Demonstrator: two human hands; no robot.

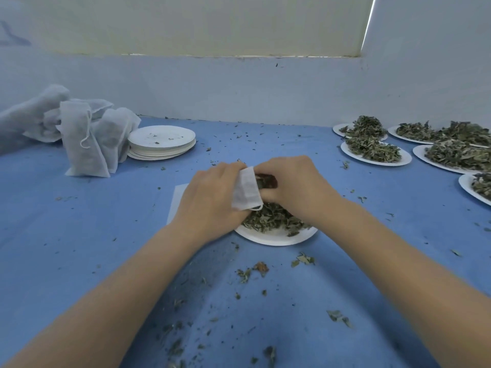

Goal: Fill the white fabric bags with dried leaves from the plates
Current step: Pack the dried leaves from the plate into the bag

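Observation:
My left hand point(210, 197) grips a small white fabric bag point(245, 189) by its mouth, just above a white plate point(276, 236) of dried leaves point(271, 217). My right hand point(295, 181) holds a pinch of dried leaves at the bag's opening, its fingertips partly inside. Both hands cover most of the plate. Another flat white bag point(176, 200) lies on the table under my left hand, mostly hidden.
Filled white bags point(85, 136) lean at the back left beside a stack of used plates point(162, 142). Several plates heaped with dried leaves point(374, 150) sit at the right. Leaf crumbs are scattered over the blue table point(79, 235). A wall stands close behind.

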